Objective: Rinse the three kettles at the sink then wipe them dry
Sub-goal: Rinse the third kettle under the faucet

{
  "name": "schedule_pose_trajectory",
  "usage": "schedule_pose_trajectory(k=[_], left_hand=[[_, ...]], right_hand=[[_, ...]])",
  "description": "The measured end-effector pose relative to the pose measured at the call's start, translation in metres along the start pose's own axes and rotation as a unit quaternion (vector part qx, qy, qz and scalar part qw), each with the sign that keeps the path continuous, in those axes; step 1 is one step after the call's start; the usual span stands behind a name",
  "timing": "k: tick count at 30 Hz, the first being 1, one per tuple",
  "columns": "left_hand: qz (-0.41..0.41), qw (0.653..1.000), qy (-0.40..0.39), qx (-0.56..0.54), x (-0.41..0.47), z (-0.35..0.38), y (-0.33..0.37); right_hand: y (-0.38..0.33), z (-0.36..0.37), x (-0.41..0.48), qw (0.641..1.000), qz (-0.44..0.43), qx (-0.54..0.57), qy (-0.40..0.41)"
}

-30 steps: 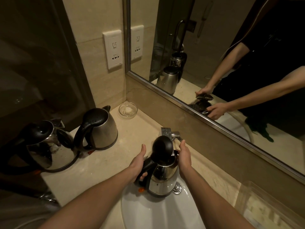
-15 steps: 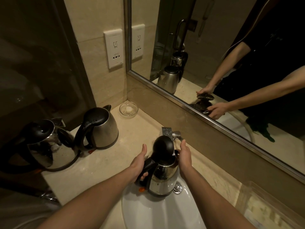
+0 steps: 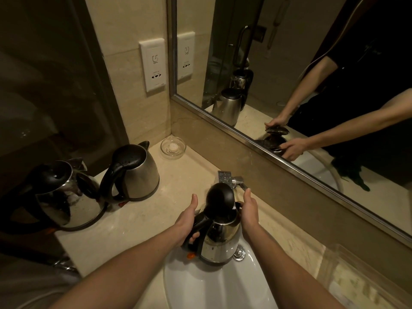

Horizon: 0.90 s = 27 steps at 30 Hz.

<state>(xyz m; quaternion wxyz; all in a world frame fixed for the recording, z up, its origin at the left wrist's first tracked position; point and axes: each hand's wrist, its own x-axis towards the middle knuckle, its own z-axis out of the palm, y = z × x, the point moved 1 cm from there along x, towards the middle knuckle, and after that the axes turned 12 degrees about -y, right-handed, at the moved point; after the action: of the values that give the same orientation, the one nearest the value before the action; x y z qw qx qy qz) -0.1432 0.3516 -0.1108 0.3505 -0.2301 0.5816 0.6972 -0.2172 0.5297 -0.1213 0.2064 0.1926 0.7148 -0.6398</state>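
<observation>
A steel kettle (image 3: 219, 241) with its black lid raised stands in the white sink (image 3: 214, 286) under the tap (image 3: 229, 178). My left hand (image 3: 187, 221) grips its black handle, thumb pointing up. My right hand (image 3: 249, 210) lies against the kettle's right side near the rim, fingers curved round it. Two more steel kettles stand on the counter at the left: one with a shut black lid (image 3: 136, 172) and a shinier one (image 3: 64, 195) nearer the counter's left edge.
A small glass dish (image 3: 173, 147) sits in the back corner of the beige counter (image 3: 138, 221). A wall socket (image 3: 153, 65) is above it. The mirror (image 3: 289, 74) runs along the back. A clear tray (image 3: 356, 275) lies at the right.
</observation>
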Motion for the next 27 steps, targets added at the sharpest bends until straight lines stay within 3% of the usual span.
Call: schedule_pose_trajectory(k=[27], left_hand=[[0.016, 1.0, 0.014, 0.022, 0.0027, 0.0018, -0.0043]], right_hand=[[-0.0031, 0.0007, -0.0056, 1.0, -0.01, -0.019, 0.003]])
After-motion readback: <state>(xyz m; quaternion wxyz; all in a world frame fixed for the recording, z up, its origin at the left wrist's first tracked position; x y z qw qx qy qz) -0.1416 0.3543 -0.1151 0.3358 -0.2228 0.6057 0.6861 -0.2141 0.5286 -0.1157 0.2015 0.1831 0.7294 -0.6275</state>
